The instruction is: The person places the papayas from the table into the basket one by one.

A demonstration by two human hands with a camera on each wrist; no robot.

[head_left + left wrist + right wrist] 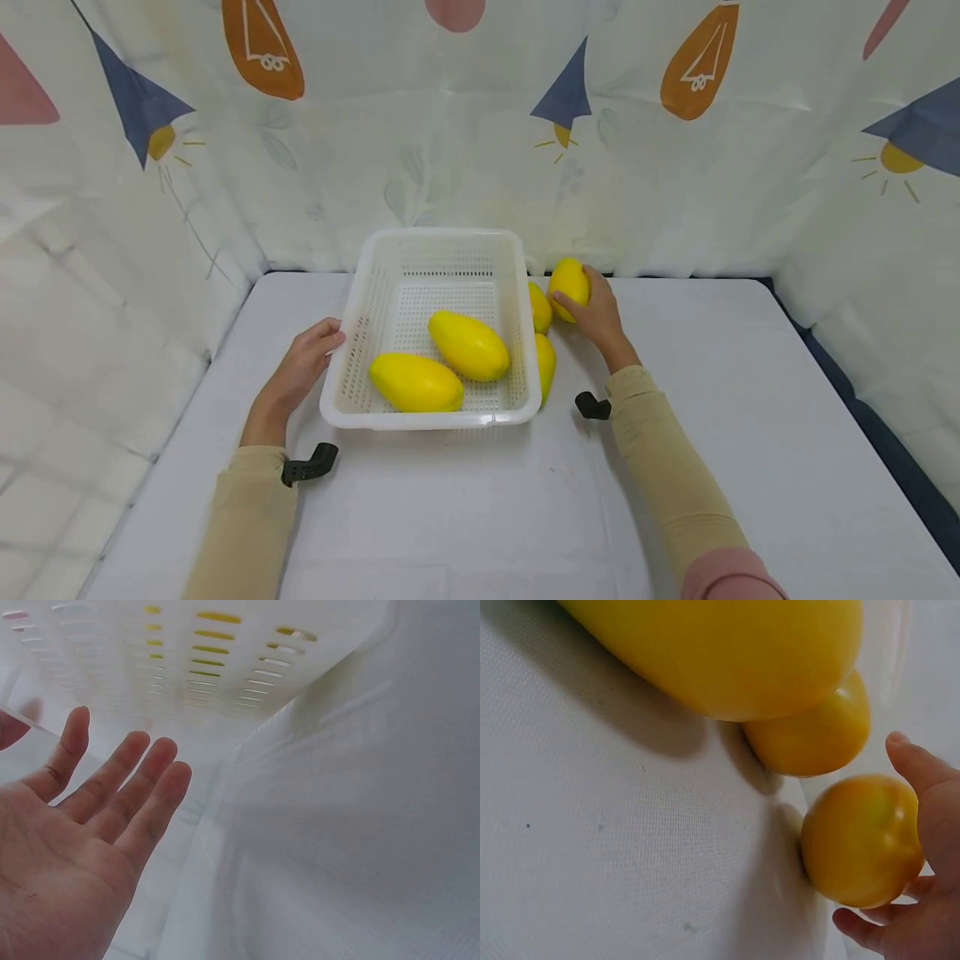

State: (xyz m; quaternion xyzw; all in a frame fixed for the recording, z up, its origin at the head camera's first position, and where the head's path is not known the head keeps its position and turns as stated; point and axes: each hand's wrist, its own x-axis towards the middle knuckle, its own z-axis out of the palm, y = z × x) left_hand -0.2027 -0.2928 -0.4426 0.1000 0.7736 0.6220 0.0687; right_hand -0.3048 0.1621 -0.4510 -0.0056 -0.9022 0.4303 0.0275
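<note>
Plainly, the left grip (300,364) pinches a perforated plastic basket (427,421); the right grip (598,313) clasps smooth, oval yellow fruit (570,283).

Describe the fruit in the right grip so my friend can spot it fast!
Find the white basket on the table. Right of it are three yellow fruits; yours is the rightmost one, near the back edge. In the head view the basket partly hides its two neighbours; this one isn't hidden so, and it's in the right grip.
</note>
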